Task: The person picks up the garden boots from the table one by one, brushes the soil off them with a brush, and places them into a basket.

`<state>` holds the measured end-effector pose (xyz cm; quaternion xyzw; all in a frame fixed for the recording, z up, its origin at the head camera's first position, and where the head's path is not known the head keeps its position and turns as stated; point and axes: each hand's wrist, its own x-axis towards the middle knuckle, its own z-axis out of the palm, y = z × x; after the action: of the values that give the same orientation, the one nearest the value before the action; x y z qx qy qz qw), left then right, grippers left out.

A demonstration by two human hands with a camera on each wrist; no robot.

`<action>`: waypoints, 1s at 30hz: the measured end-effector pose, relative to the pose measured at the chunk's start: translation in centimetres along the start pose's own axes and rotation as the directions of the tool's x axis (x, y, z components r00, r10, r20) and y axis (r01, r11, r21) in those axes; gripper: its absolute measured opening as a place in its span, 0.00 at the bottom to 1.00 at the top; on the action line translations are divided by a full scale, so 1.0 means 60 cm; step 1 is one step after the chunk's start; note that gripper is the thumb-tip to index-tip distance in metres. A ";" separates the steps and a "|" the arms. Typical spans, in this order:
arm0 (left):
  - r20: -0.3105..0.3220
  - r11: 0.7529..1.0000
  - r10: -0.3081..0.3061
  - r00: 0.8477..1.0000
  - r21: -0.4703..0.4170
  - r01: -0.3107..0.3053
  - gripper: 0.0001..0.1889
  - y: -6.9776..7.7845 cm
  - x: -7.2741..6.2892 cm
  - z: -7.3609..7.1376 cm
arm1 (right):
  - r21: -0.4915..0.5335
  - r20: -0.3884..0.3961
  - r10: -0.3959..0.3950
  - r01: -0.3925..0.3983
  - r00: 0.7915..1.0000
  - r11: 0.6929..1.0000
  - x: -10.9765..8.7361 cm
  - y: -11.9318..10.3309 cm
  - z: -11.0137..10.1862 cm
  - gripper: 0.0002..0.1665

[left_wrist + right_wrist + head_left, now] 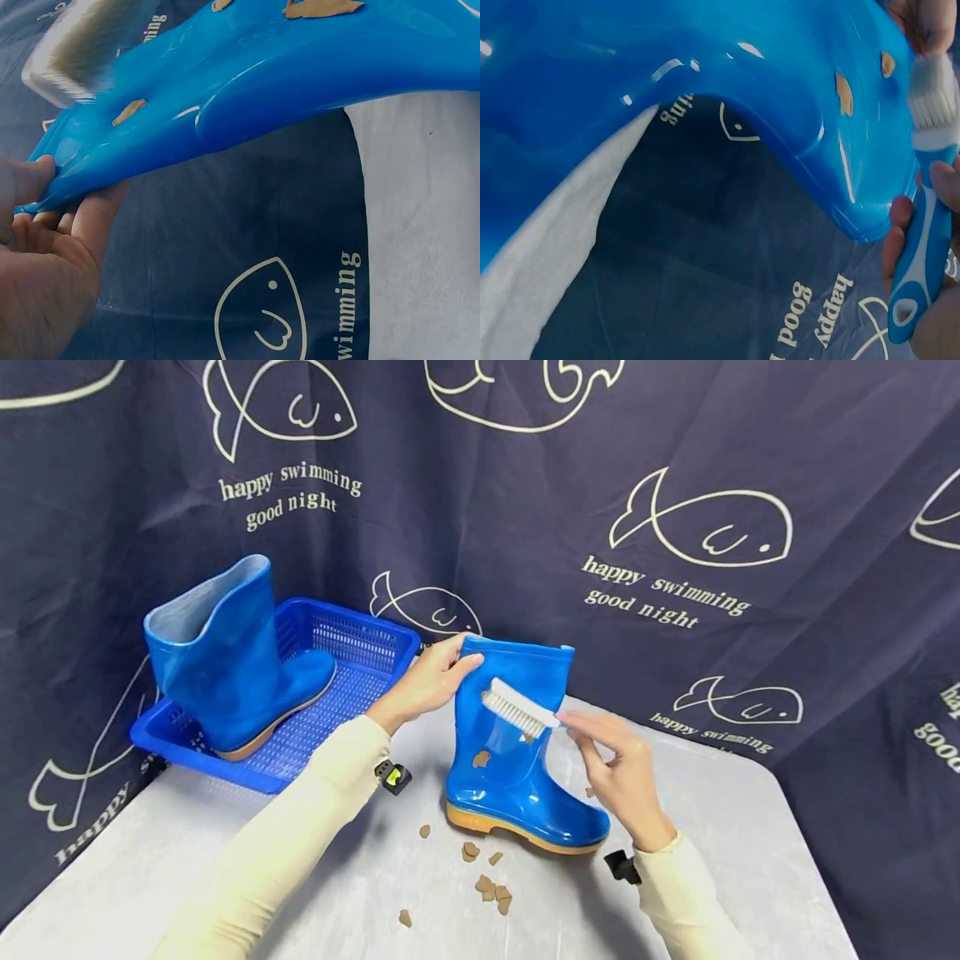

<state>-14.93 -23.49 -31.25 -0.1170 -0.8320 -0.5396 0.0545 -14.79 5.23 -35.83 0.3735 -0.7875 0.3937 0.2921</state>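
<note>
A blue rain boot with a tan sole stands tilted over the table, brown flakes stuck on its shaft. My left hand grips the top rim, thumb on the outer face and fingers behind, as the left wrist view also shows. In my right hand is a scrub brush with white bristles; the right wrist view shows its blue and white handle between thumb and fingers. The bristles overlap the upper shaft near a brown flake.
A blue plastic basket at the left holds a second blue rain boot. Several brown flakes lie on the grey-white table in front of the boot. A dark curtain with fish drawings hangs behind.
</note>
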 end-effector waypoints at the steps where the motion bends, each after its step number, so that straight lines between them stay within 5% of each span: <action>1: -0.001 1.000 0.002 1.000 -0.001 -0.002 0.17 0.001 0.001 -0.002 | -0.004 -0.017 0.002 -0.002 1.000 1.000 0.005 0.001 -0.002 0.19; 5: 0.013 1.000 0.004 1.000 -0.010 -0.004 0.17 0.007 0.005 -0.004 | -0.036 -0.033 -0.005 0.004 0.999 0.999 0.016 0.007 -0.002 0.20; 13: 0.008 1.000 -0.006 1.000 -0.011 0.006 0.17 0.004 0.003 -0.001 | -0.012 0.055 0.001 0.000 0.998 1.000 -0.010 0.006 0.005 0.19; 23: 0.012 0.999 -0.033 0.999 -0.037 0.034 0.17 -0.001 0.005 -0.001 | 0.021 -0.065 0.000 0.002 0.998 1.000 -0.009 0.011 -0.001 0.21; 30: 0.020 0.998 -0.045 0.999 -0.031 0.046 0.18 -0.003 0.004 -0.001 | 0.034 -0.014 -0.015 0.016 1.000 0.999 -0.016 0.011 0.018 0.21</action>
<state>-15.21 -23.56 -31.32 -0.1042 -0.8262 -0.5527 0.0322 -14.98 4.91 -37.36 0.3820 -0.7757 0.4074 0.2940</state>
